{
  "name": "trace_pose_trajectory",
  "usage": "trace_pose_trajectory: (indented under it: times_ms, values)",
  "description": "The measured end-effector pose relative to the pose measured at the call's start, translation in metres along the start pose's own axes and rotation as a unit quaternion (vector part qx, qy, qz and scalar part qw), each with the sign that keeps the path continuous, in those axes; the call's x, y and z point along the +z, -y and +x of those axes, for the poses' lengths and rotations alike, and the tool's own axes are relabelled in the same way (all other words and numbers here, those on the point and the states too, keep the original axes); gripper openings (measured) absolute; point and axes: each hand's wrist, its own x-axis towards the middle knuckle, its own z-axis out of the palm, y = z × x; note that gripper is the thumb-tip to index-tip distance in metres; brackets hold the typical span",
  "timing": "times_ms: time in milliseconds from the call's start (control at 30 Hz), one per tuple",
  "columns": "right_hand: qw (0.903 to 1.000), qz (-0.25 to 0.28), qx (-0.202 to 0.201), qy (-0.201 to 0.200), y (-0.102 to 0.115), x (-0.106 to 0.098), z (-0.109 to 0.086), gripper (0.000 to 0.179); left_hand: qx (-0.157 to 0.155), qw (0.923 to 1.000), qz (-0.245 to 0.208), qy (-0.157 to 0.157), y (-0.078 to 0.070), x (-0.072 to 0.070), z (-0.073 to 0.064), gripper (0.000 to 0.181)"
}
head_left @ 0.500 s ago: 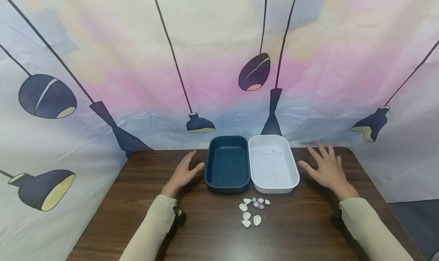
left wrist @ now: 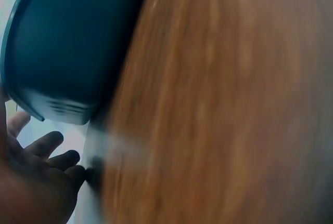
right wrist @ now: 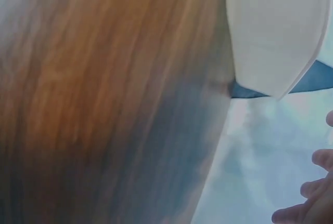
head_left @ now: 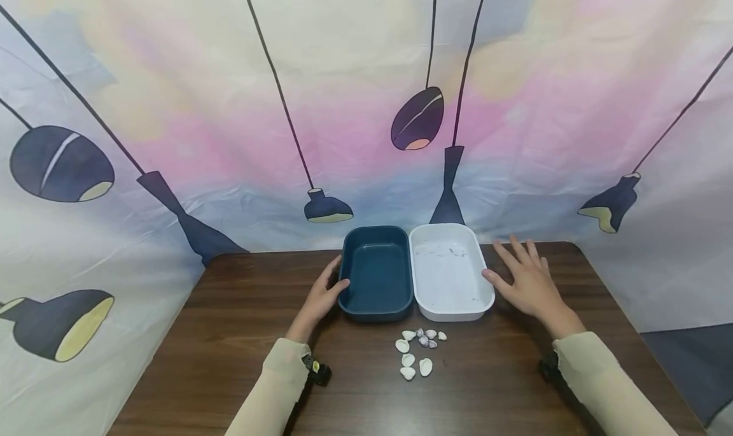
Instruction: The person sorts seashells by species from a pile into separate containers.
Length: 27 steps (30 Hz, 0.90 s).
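A dark teal baking dish (head_left: 379, 277) and a white dish (head_left: 451, 277) stand side by side at the table's back edge. My left hand (head_left: 319, 299) is at the teal dish's left side, thumb over its rim and fingers extended along the outer wall. In the left wrist view its fingers (left wrist: 49, 143) spread near the end of the teal dish (left wrist: 67, 42). My right hand (head_left: 531, 286) lies spread beside the white dish, thumb tip right at its right rim. The right wrist view shows straight fingers (right wrist: 307, 190) beyond the white dish (right wrist: 276, 26). Neither hand grips anything.
Several white shells (head_left: 425, 366) and a few small purplish ones (head_left: 424, 341) lie on the brown wooden table (head_left: 229, 334) in front of the dishes. A cloth backdrop (head_left: 366, 105) printed with lamps hangs close behind the table.
My left hand has moved right to the teal dish's rim, and my right hand has come in left to the white dish. The head view has shifted slightly; the shells lie as before.
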Motion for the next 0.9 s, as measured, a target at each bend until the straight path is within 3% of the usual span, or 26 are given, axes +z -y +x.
trace_pose_trajectory:
  times_ms: [133,167,533,900]
  values:
    - [0.9999,0.003,-0.011,0.002,0.011,-0.003,0.000,0.084,0.000,0.9998,-0.015,-0.014,0.000,0.004,-0.002,0.060]
    - [0.9999,0.007,-0.013,0.004,0.014,-0.004,0.000,0.083,0.001,0.9996,-0.021,-0.019,0.006,0.005,0.000,0.058]
    - [0.9980,0.044,-0.045,0.004,0.047,-0.002,-0.005,0.078,-0.021,0.9957,-0.085,-0.028,0.014,0.014,0.001,0.055]
    - [0.9945,0.053,-0.090,0.004,0.079,0.005,-0.020,0.076,-0.023,0.9969,-0.059,-0.046,0.010,0.019,-0.003,0.055]
